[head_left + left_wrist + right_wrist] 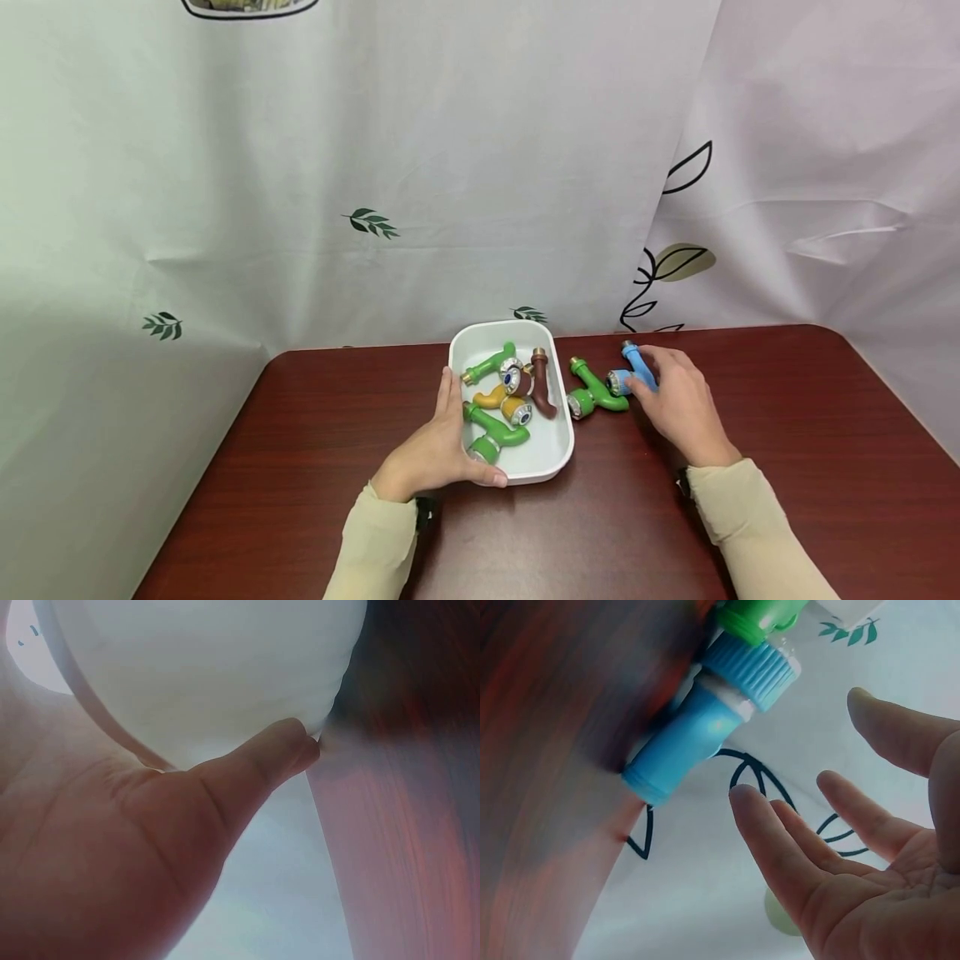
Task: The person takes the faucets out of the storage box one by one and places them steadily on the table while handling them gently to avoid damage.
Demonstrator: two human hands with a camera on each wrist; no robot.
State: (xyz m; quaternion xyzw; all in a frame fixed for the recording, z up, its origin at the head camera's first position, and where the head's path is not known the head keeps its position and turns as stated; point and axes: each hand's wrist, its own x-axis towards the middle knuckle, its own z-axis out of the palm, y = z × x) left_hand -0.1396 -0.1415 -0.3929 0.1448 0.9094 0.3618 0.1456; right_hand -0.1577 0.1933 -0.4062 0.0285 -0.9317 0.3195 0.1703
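My left hand [431, 450] rests against the near left corner of a white tray [561, 450], its straight fingers along the left side and its thumb along the front. In the left wrist view that thumb [247, 761] lies against the tray's outer wall. Inside the tray are a brown tap [542, 387], a yellow tap [491, 398] and two green ones. My right hand [686, 408] is spread at a blue tap [641, 367] on the table. The right wrist view shows its fingers [769, 847] apart, with the blue tap [679, 742] beyond the fingertips.
Another green tap [597, 390] lies between the tray and the blue tap. The dark red wooden table [315, 467] ends at the back against a pale curtain [450, 167] with leaf prints.
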